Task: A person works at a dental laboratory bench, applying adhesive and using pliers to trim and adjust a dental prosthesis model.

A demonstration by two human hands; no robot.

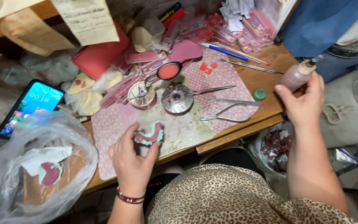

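Note:
My left hand (131,159) grips a pink, horseshoe-shaped wax denture with pale green teeth (149,135), holding it just above the patterned mat (112,124) at the bench's front edge. My right hand (303,103) is raised off the right end of the bench, wrapped around a small plastic squeeze bottle of pinkish liquid (296,76) with its cap off. A green bottle cap (260,94) lies on the wood to the left of that hand.
On the mat are a round metal burner (177,98), a small ladle of pink wax (168,71), pliers (224,114) and tweezers (235,102). Pink wax boxes (228,31) crowd the back. A phone (29,106) and a plastic bag (34,166) are at the left.

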